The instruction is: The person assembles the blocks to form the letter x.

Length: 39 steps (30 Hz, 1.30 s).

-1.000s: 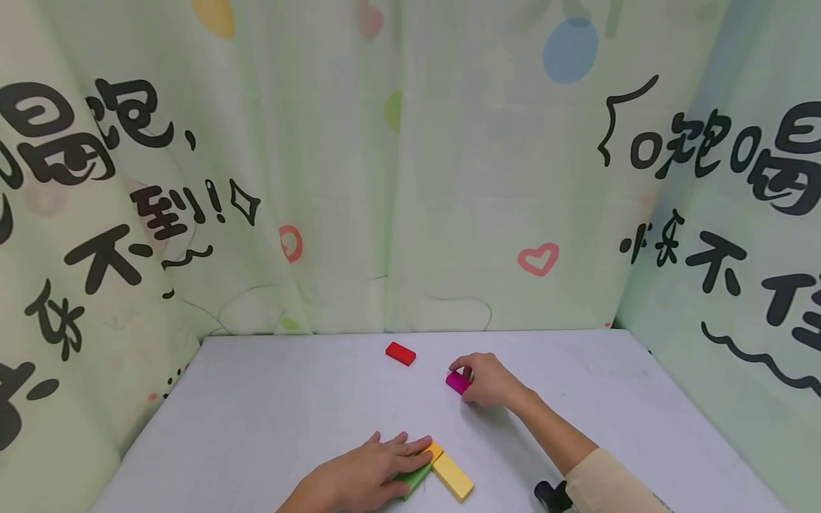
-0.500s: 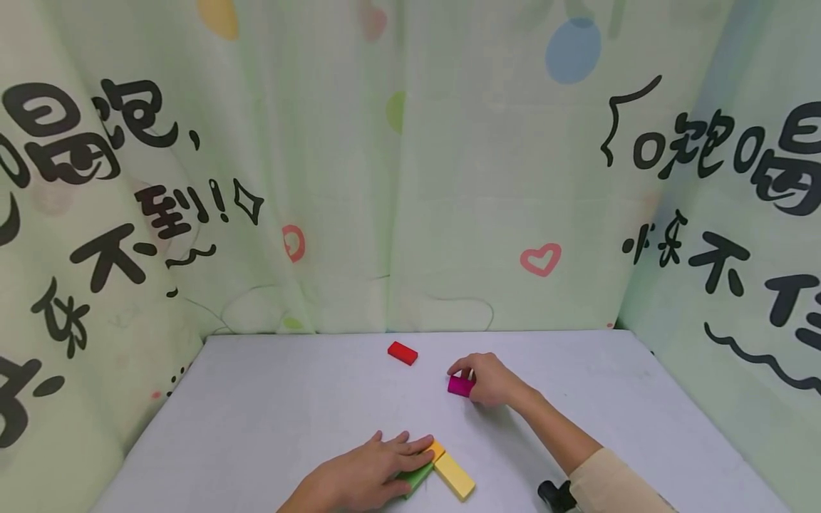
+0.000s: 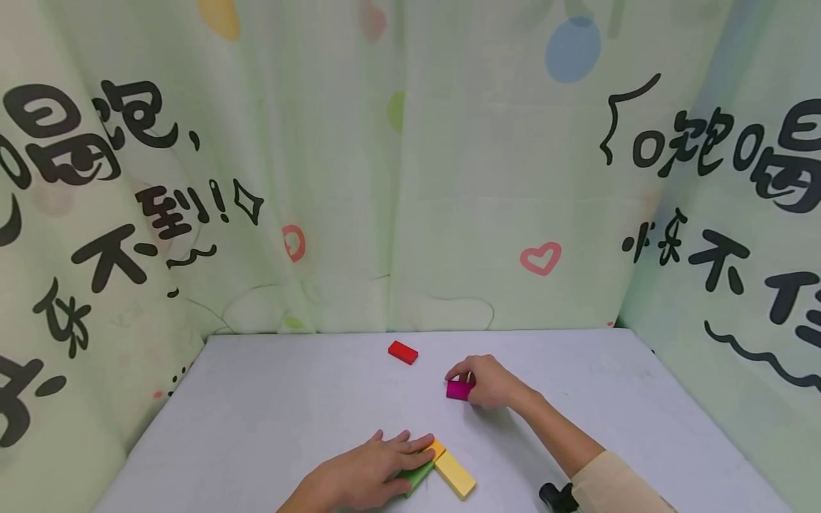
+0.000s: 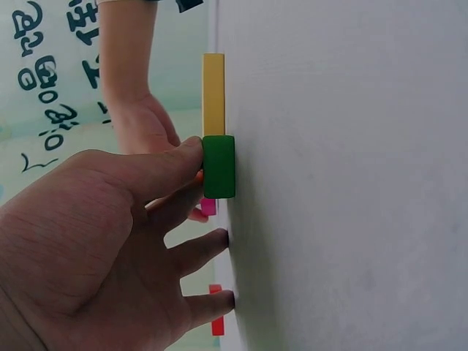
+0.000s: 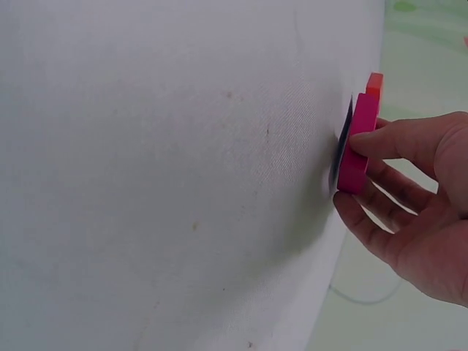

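My right hand (image 3: 495, 385) pinches a magenta block (image 3: 458, 390) between thumb and fingers, low over the far middle of the table. In the right wrist view the thumb lies on the broad side of the magenta block (image 5: 356, 146), and a dark shadow shows between it and the tabletop. My left hand (image 3: 375, 472) lies palm down near the front with spread fingers, resting on a green block (image 3: 420, 476) and an orange block (image 3: 437, 450). A yellow block (image 3: 455, 476) adjoins these two, forming an angled corner. From the left wrist, the thumb touches the green block (image 4: 219, 167).
A red block (image 3: 403, 353) lies near the back edge of the white table (image 3: 269, 399), left of my right hand. Printed curtains (image 3: 462, 178) enclose the back and sides. A black object (image 3: 558, 496) sits by the right sleeve.
The magenta block has turned in my right hand, so its near side now lies nearly level across the view, slightly closer to me. My left hand and the other blocks stay in place.
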Each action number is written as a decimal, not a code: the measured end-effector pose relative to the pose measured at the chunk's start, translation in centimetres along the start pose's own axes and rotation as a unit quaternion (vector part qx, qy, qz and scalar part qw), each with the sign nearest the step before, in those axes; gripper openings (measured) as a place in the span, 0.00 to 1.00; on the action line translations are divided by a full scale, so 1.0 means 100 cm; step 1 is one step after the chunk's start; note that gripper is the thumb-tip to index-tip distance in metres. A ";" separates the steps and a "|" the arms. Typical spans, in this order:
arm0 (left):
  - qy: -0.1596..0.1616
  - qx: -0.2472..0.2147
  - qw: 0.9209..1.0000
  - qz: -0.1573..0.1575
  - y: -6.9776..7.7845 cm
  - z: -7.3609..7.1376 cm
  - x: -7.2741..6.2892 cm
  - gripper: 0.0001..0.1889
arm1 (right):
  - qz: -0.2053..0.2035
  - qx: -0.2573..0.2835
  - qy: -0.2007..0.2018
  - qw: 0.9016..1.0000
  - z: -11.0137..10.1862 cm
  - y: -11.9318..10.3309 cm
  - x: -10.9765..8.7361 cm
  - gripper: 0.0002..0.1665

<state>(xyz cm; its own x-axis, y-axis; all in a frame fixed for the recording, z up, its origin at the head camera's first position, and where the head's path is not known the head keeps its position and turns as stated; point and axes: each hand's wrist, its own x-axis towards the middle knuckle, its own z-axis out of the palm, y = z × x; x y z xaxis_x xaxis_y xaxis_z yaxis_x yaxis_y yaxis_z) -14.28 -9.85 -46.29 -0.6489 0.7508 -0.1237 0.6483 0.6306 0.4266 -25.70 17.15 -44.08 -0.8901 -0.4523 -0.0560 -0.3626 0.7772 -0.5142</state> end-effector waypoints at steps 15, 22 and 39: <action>0.006 0.008 1.000 0.006 0.000 0.001 -0.001 0.29 | -0.098 0.020 -0.073 0.992 -0.002 0.002 -0.007 0.28; 0.011 0.002 1.000 0.005 0.001 0.000 -0.002 0.30 | -0.106 0.031 -0.089 0.990 -0.003 -0.002 -0.009 0.29; 0.003 0.000 1.000 -0.001 0.001 -0.001 0.000 0.30 | -0.153 0.022 -0.112 0.982 -0.002 -0.005 -0.014 0.30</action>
<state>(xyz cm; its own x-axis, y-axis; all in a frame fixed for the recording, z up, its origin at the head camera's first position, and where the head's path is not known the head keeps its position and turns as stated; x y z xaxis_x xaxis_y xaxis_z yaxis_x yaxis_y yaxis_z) -14.20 -9.80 -46.15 -0.6527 0.7482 -0.1193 0.6471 0.6324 0.4258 -24.32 17.50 -43.63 -0.6565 -0.7503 -0.0777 -0.5863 0.5724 -0.5732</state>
